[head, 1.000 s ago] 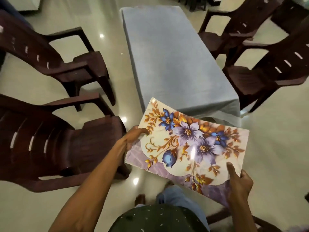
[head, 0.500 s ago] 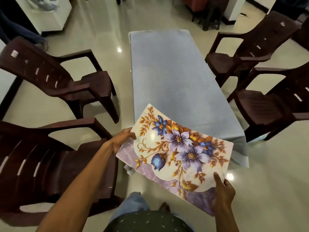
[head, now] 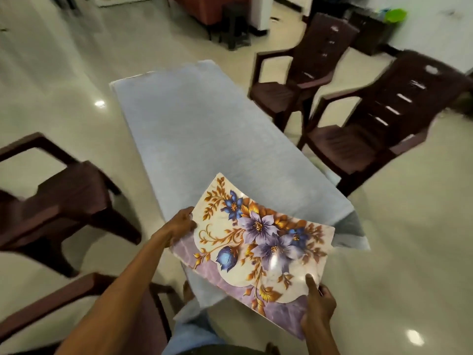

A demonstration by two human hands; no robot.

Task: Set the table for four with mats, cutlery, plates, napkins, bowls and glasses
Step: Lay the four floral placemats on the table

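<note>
You are at the very first step, laying the mats; the long table under its pale blue-grey cloth (head: 204, 139) shows nothing on it yet, so plates, cutlery, napkins, bowls and glasses all look still to come. The glossy rectangular place mat printed with purple and blue flowers and orange leaves (head: 258, 242) is held in the air over the near end of the table, bowed slightly, not touching the cloth as far as I can tell; it may be a stack of mats, but the edge does not show that clearly. Your left hand (head: 179, 226) is closed on its left edge, fingers curled underneath; your right hand (head: 318, 312) pinches the near right corner, thumb on top, the other fingers hidden below. Dark brown plastic armchairs stand on both sides, the two on the right (head: 358, 119) well apart from the mat. Next, I judge, you need to lower it flat before one of the near seats, square to the table's edge; let the bow relax before you let go, or it may slide on the cloth.
</note>
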